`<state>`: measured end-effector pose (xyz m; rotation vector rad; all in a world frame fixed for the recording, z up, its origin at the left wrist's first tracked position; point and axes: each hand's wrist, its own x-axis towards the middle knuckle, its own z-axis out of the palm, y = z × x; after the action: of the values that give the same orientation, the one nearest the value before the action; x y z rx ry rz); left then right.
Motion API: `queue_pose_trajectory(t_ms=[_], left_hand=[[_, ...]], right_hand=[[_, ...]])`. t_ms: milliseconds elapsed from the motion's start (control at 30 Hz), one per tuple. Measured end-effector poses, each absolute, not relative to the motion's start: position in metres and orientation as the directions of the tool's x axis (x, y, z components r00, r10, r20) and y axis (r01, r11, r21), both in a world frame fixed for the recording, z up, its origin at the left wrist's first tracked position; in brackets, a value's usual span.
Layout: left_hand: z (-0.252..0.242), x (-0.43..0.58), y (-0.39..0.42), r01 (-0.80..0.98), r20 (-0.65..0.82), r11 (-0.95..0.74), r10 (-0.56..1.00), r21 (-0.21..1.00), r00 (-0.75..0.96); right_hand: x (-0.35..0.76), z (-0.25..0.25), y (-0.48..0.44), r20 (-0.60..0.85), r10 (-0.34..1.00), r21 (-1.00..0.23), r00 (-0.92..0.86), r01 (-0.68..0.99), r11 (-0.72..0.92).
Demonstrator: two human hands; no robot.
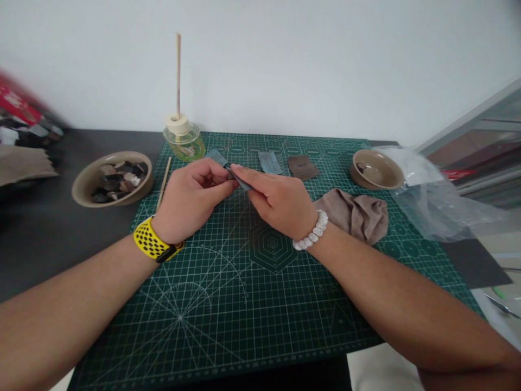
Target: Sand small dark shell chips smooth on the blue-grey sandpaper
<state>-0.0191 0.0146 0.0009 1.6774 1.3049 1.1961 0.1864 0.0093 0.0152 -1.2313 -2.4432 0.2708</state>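
Observation:
My left hand (191, 198), with a yellow watch strap at its wrist, pinches a small dark piece (230, 176) that is mostly covered by the fingers. Against it my right hand (279, 198) presses a folded grey piece of sandpaper (241, 181), thumb and fingers closed on it. Both hands meet above the green cutting mat (220, 304). Just beyond them lie a blue-grey sandpaper piece (216, 157), another blue-grey sandpaper sheet (270, 162) and a brown sandpaper sheet (303, 167). A crumpled brown cloth (358, 214) rests beside my right wrist.
At the left stands a bowl (81, 187) of dark and brown chunks. A glass jar (185, 146) with an upright stick is at the back, and a thin stick (164, 182) lies nearby. At the right are a second bowl (380, 168) and a clear plastic bag (431, 201).

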Motion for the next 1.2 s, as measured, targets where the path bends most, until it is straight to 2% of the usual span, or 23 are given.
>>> queue_pose_trajectory(t_ms=[333,833,1033,1200], left_hand=[[-0.0019,-0.0197,0.0136,0.269,0.226,-0.223,0.974,0.937,0.022],[-0.0017,-0.023,0.0167,0.318,0.236,-0.24,0.97,0.917,0.051],[0.0004,-0.0205,0.0165,0.339,0.274,-0.283,0.959,0.897,0.074],[0.0019,-0.0195,0.0143,0.303,0.31,-0.307,0.95,0.902,0.04]], right_hand=[[0.1843,0.0197,0.0079,0.211,0.838,-0.302,-0.504,0.782,0.546],[0.1852,0.0155,0.008,0.278,0.836,-0.319,-0.472,0.776,0.544],[0.1857,0.0168,0.0078,0.261,0.797,-0.329,-0.545,0.726,0.604],[0.1854,0.0179,0.0084,0.244,0.828,-0.318,-0.504,0.765,0.559]])
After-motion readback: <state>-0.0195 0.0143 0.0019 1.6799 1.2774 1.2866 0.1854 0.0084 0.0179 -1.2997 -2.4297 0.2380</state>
